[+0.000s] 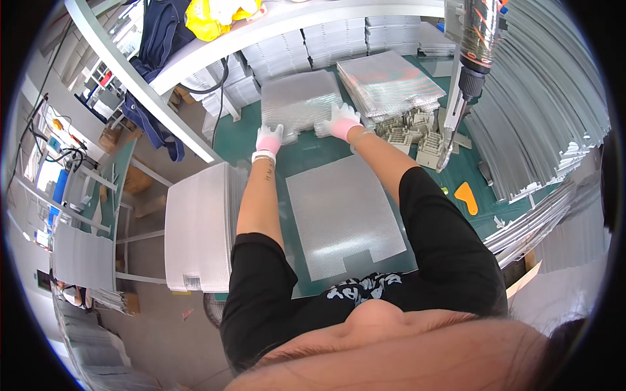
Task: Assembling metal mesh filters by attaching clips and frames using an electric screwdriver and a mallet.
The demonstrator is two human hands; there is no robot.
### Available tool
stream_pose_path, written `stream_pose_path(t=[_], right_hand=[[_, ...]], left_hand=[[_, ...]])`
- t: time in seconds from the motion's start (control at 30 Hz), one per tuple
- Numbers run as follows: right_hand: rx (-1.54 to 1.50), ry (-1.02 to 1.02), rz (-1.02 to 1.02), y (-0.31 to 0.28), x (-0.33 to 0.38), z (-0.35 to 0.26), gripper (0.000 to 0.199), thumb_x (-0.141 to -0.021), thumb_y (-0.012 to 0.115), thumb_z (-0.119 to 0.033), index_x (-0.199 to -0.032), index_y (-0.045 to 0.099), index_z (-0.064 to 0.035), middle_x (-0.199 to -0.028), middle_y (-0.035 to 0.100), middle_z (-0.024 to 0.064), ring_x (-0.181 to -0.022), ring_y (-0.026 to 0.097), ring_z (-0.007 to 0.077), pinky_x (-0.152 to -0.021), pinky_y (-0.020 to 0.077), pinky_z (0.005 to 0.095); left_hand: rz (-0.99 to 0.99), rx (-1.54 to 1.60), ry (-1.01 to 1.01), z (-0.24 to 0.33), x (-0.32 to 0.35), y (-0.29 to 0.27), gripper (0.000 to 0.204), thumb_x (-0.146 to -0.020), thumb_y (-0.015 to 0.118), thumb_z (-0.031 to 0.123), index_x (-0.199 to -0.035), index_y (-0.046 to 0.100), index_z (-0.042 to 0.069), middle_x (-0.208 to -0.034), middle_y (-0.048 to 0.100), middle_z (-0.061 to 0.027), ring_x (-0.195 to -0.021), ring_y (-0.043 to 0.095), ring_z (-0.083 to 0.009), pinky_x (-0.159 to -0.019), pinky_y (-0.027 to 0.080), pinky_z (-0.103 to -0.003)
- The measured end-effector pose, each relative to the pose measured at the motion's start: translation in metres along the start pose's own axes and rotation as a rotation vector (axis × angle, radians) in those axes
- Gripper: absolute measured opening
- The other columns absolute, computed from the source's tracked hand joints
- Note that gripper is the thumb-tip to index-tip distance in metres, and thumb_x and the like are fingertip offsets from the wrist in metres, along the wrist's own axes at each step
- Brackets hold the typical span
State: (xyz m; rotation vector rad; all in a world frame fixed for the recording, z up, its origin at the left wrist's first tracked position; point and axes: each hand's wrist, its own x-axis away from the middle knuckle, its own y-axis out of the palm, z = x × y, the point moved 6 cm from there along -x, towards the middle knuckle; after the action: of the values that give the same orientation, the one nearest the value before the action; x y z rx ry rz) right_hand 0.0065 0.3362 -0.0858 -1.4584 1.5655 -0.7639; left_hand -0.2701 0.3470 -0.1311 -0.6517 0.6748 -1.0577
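Note:
White-and-pink gloves cover both my hands. My left hand (269, 139) is at the near left corner of a stack of translucent textured plastic sheets (300, 96), its fingers pointing away and apart. At that stack's near right corner rests my right hand (342, 122), fingers spread on or against the sheet edge. I see no firm grip, though the undersides of the fingers are hidden. Closer to me, a single translucent sheet (344, 212) lies flat on the green tabletop (287, 156), with a rectangular notch in its near edge.
Another sheet stack (388, 81) stands right of my right hand, beside a pile of small beige parts (417, 133). A power screwdriver (475, 65) hangs above. A yellow scraper (466, 198) lies at right. Tall sheet stacks (199, 225) flank the table; a white shelf frame (293, 31) crosses overhead.

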Motion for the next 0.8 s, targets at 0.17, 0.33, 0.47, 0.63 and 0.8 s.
stream_pose_path(t=[0.17,0.33,0.47,0.63,0.8], right_hand=[[0.103,-0.276,0.213,-0.032,-0.008,-0.032,0.049,-0.084,0.060,-0.023,-0.129,0.055,-0.0040,-0.122,0.057,0.0239,-0.110,0.061,0.0352,-0.095,0.0487,0.0449],[-1.424,-0.381,0.207,-0.089,-0.020,-0.047,0.076,-0.083,0.062,0.007,-0.152,0.034,-0.0053,-0.145,0.047,0.0185,-0.099,0.062,0.0176,-0.083,0.0541,0.0296],[-1.752,-0.325,-0.219,-0.097,-0.010,-0.003,0.083,-0.084,0.055,0.009,-0.157,0.018,-0.0074,-0.150,0.041,0.0184,-0.117,0.056,0.0217,-0.093,0.0511,0.0332],[-0.458,-0.050,-0.030,-0.096,0.012,0.007,0.087,-0.080,0.049,0.006,-0.158,0.013,-0.0052,-0.147,0.044,0.0283,-0.127,0.053,0.0348,-0.104,0.0432,0.0294],[-0.543,-0.424,-0.017,-0.104,0.023,-0.004,0.062,-0.085,0.048,0.002,-0.146,0.047,-0.0097,-0.134,0.061,0.0168,-0.116,0.059,0.0230,-0.100,0.0446,0.0293]], left_hand=[[0.127,-0.141,0.114,0.043,0.013,-0.013,0.060,-0.084,0.065,0.045,-0.120,0.054,-0.002,-0.125,0.058,-0.0231,-0.117,0.058,-0.0392,-0.099,0.047,-0.047],[0.273,0.325,0.071,-0.010,-0.002,-0.063,0.068,-0.091,0.067,0.039,-0.136,0.046,-0.007,-0.132,0.058,-0.0242,-0.122,0.056,-0.0366,-0.103,0.044,-0.040],[-0.066,1.088,-0.017,0.005,0.012,-0.068,0.058,-0.096,0.067,0.024,-0.142,0.043,-0.002,-0.134,0.058,-0.0156,-0.125,0.055,-0.0261,-0.104,0.044,-0.037],[-0.132,0.782,-0.127,0.000,0.023,-0.070,0.075,-0.092,0.070,0.032,-0.150,0.034,-0.001,-0.142,0.051,-0.0192,-0.132,0.048,-0.0316,-0.107,0.042,-0.041],[-0.111,0.274,0.089,0.019,0.040,-0.035,0.069,-0.097,0.057,0.045,-0.143,0.044,-0.005,-0.144,0.051,-0.0225,-0.137,0.045,-0.0338,-0.113,0.034,-0.036]])
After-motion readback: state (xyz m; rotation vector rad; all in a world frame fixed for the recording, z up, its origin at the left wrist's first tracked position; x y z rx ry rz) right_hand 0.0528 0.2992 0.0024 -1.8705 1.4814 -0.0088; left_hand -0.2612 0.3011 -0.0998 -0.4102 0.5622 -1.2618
